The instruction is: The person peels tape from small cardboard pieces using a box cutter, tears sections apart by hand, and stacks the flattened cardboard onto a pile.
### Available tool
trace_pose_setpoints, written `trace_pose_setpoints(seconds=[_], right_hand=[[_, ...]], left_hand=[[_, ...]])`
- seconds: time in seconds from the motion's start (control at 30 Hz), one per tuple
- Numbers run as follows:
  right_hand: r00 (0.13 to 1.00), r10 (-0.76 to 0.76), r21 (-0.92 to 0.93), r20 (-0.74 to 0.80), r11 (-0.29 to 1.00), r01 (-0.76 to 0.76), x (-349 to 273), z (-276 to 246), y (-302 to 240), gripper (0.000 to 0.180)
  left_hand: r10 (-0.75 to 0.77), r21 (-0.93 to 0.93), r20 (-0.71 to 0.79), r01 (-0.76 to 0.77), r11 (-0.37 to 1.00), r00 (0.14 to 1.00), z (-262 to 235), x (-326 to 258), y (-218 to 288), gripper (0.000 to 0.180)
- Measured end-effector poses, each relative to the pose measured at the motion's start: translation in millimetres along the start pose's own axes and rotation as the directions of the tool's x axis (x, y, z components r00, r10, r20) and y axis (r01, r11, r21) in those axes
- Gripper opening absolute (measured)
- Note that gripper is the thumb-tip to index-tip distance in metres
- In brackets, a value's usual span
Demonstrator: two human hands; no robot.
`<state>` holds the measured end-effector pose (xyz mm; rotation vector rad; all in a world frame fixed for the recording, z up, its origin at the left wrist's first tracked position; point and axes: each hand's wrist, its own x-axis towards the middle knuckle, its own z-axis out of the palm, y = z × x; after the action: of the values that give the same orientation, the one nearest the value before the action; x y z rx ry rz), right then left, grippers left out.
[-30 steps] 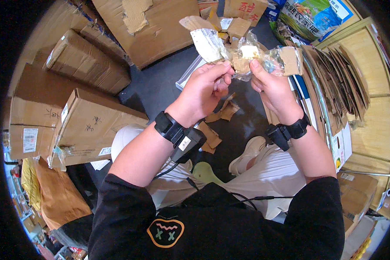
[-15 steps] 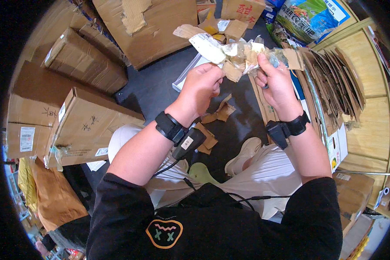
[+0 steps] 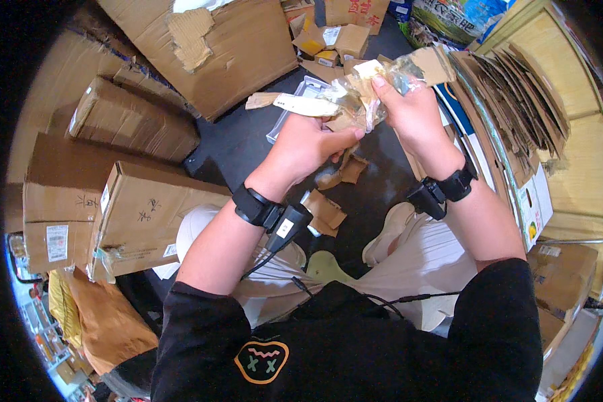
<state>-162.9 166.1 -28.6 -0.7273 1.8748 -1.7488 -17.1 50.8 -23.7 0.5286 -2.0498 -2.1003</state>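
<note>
I see both hands raised above the dark floor (image 3: 248, 144), working 1 crumpled bundle of clear tape and torn cardboard scraps (image 3: 355, 100). My left hand (image 3: 308, 144) is clenched on its lower part, fingers (image 3: 345, 137) curled under it. My right hand (image 3: 412, 110) grasps its upper right end, thumb pressed on the plastic. A clear plastic tray (image 3: 295, 114) lies on the floor just beyond the hands; I cannot tell what it holds. Closed cardboard boxes (image 3: 147, 208) stack at the left, and flattened cardboard sheets (image 3: 516, 100) lean in a row at the right. Loose cardboard scraps (image 3: 328, 211) lie between my knees.
</note>
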Motion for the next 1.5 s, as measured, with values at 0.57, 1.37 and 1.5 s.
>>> trace_pose_setpoints(seconds=[0.57,1.37,1.5], right_hand=[[0.926,-0.356,-0.456,-0.129,0.850,0.263,25.1,-37.0,-1.7,0.038],[0.921,-0.376,-0.560,-0.103,0.787,0.259,15.1,-33.0,-12.4,0.046],[0.956,-0.287,-0.564,-0.063,0.800,0.203,20.3,-50.0,-5.2,0.056]], left_hand=[[-0.123,-0.170,0.055,0.130,0.977,0.991,4.1,1.0,-16.7,0.026],[-0.087,-0.030,0.041,0.089,0.996,0.995,-3.6,-0.4,-20.4,0.030],[-0.040,-0.418,0.054,0.059,0.906,0.998,-25.3,1.0,-29.4,0.042]])
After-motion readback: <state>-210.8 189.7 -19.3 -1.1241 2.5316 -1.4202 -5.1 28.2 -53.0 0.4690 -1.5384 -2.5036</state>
